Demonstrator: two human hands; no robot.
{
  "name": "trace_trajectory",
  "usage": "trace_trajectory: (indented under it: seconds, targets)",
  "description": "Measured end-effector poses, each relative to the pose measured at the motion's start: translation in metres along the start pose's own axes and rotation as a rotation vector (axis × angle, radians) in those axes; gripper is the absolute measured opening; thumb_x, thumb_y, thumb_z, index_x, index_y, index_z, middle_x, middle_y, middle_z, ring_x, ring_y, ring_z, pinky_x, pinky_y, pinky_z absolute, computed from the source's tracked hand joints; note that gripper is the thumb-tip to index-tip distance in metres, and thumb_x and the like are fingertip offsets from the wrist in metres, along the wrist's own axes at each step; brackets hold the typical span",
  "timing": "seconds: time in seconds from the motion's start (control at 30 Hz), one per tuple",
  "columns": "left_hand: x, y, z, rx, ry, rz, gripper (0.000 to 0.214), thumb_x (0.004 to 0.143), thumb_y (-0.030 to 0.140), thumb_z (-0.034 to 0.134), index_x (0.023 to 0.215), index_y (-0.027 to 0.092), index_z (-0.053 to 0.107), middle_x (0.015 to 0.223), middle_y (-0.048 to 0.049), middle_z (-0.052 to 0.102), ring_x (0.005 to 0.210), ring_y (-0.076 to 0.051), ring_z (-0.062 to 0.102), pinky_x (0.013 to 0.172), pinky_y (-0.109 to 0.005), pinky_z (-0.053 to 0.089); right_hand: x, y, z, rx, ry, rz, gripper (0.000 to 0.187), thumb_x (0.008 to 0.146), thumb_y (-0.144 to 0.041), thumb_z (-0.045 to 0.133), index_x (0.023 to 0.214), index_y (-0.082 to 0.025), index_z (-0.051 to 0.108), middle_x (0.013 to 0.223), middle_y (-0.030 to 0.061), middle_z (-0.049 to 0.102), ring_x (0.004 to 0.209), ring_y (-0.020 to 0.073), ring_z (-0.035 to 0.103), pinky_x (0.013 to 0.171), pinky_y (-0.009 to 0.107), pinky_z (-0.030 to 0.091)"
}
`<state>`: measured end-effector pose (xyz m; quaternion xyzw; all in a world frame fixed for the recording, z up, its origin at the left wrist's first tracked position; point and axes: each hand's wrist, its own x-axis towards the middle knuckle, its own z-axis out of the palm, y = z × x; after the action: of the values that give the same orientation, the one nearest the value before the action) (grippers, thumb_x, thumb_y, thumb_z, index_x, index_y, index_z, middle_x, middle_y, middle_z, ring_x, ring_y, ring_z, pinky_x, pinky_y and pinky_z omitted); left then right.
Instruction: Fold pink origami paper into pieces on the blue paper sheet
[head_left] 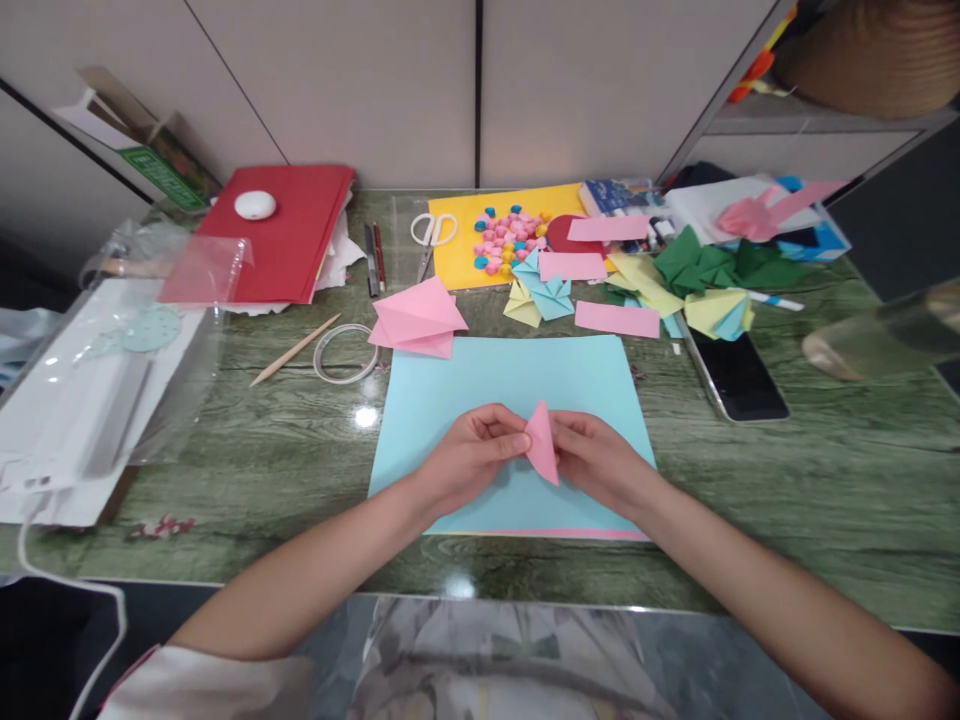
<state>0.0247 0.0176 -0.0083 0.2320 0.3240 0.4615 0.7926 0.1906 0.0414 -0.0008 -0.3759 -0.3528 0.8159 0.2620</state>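
A small folded piece of pink paper (543, 445) is held up over a stack of light blue paper sheets (510, 375). My left hand (480, 450) pinches its left edge, thumb in front. My right hand (596, 455) closes on it from the right, its fingertips partly hidden behind the fold. Just beyond the stack's far left corner lie pink paper squares (420, 312), overlapping one another. Past the far edge are pink paper strips (616, 319) and folded light blue and yellow paper pieces (551, 295).
White scissors (433, 232) and pink, blue and yellow bits on yellow paper (450, 265) lie at the back. A tape roll (345, 355) and a pointed wooden stick (295, 350) are left; a phone (739, 375) and a clear bottle (885, 335) stand right. A red folder (262, 245) lies back left.
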Motion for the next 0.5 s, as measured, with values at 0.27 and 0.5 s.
trace_trajectory:
  seconds: [0.27, 0.5]
  targets:
    - [-0.001, 0.010, 0.000, 0.051, 0.034, 0.019, 0.016, 0.062, 0.021, 0.080, 0.070, 0.016, 0.067, 0.065, 0.0010, 0.067, 0.063, -0.008, 0.059, 0.066, -0.020, 0.042, -0.002, -0.010, -0.007, -0.166, 0.132, -0.095, 0.030, 0.076, -0.042, 0.065, 0.061, -0.017, 0.057, 0.060, -0.0027, 0.046, 0.058, 0.0102, 0.039, 0.058, 0.026, 0.032]
    - [-0.001, 0.018, -0.003, 0.035, 0.075, 0.060, 0.017, 0.063, 0.019, 0.079, 0.074, 0.017, 0.067, 0.060, 0.0034, 0.064, 0.058, -0.006, 0.056, 0.064, -0.019, 0.041, -0.006, -0.017, -0.014, -0.066, 0.101, -0.135, 0.023, 0.079, -0.036, 0.063, 0.065, -0.017, 0.060, 0.062, -0.0023, 0.046, 0.062, 0.0104, 0.040, 0.062, 0.025, 0.033]
